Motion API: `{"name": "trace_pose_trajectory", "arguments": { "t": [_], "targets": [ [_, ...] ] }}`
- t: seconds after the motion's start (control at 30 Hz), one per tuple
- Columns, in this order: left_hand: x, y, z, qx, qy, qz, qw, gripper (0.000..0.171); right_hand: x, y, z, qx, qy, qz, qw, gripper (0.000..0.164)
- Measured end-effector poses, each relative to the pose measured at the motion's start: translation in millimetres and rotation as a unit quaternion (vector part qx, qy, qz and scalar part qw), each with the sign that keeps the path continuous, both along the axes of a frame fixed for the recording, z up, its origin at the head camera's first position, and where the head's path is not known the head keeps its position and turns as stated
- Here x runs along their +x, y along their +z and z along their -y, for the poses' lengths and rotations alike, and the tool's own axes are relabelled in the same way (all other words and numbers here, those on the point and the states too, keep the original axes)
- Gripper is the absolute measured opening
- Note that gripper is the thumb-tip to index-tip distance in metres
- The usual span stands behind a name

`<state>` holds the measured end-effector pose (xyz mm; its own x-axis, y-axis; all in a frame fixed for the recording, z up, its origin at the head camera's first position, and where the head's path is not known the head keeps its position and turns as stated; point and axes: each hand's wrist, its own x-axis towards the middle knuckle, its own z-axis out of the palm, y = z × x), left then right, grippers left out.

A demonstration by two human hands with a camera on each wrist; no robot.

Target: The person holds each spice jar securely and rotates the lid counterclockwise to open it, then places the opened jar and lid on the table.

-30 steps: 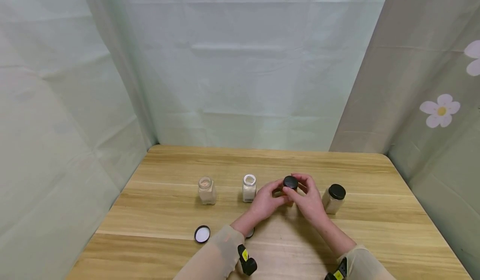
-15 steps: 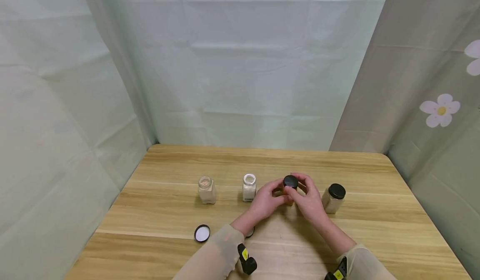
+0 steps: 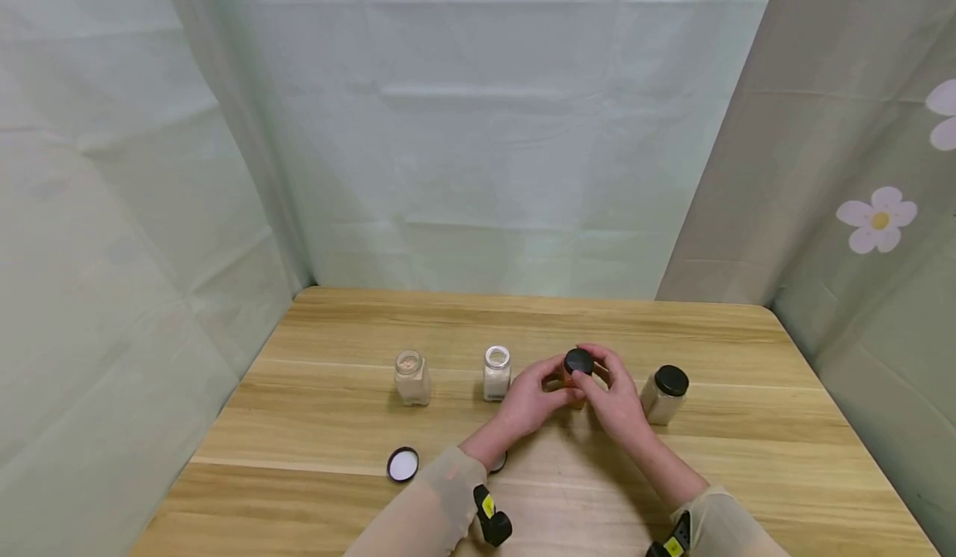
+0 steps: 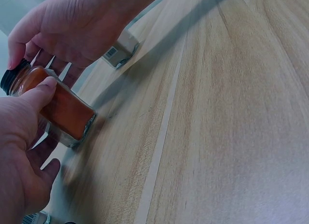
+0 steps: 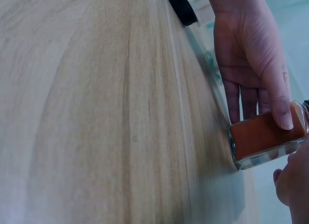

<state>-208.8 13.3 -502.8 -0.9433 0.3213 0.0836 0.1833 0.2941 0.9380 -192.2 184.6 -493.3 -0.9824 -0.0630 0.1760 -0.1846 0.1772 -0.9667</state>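
A square glass jar (image 4: 70,108) of orange-red powder stands at the right of the table's middle, its black lid (image 3: 578,361) on top. My left hand (image 3: 529,399) holds the jar's body, the thumb lying along one side in the left wrist view. My right hand (image 3: 618,399) grips the lid, with its thumb at the near edge and fingers behind. Close to the left hand is a lidless jar (image 3: 496,381) of pale powder. Beside the right hand stands a jar with a black lid (image 3: 671,380). How tightly the held lid sits cannot be told.
Farther left stands another lidless jar (image 3: 413,383) of beige powder. A loose black lid (image 3: 402,464) lies white side up before it. Another lid (image 3: 499,462) is partly hidden by the left forearm. Curtains (image 3: 478,125) surround the wooden table (image 3: 336,432).
My right thumb has shifted slightly rightward along the lid's near edge. The left hand and the jar have stayed in place.
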Motion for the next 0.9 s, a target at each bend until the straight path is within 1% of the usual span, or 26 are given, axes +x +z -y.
{"name": "trace_pose_trajectory", "arguments": {
  "t": [0.3, 0.53, 0.57, 0.67, 0.8, 0.9],
  "targets": [
    [-0.1, -0.3, -0.5, 0.007, -0.002, -0.008, 0.9999, 0.053, 0.3, -1.3, -2.3, 0.007, 0.014, -0.027, 1.000, 0.045],
    [-0.1, -0.2, 0.1, -0.006, 0.003, 0.007, 0.9999, 0.056, 0.0, -2.1, -2.3, 0.014, 0.026, -0.062, 0.998, 0.047],
    [-0.1, -0.4, 0.2, -0.007, 0.003, 0.005, 1.0000, 0.056, -0.2, -2.4, -2.4, 0.013, 0.027, -0.063, 0.998, 0.048],
    [-0.3, -0.5, 0.0, -0.010, 0.005, 0.001, 0.9999, 0.057, -0.1, -2.4, -1.8, 0.009, 0.022, -0.051, 0.998, 0.052],
    [-0.7, -0.9, -0.1, -0.011, 0.006, -0.008, 0.9999, 0.057, 0.4, -1.0, -0.6, -0.004, 0.008, -0.010, 1.000, 0.059],
    [-1.2, -2.0, -0.1, -0.007, 0.003, -0.016, 0.9998, 0.056, 0.4, 0.3, 0.3, -0.018, 0.001, 0.007, 1.000, 0.062]
  ]
}}
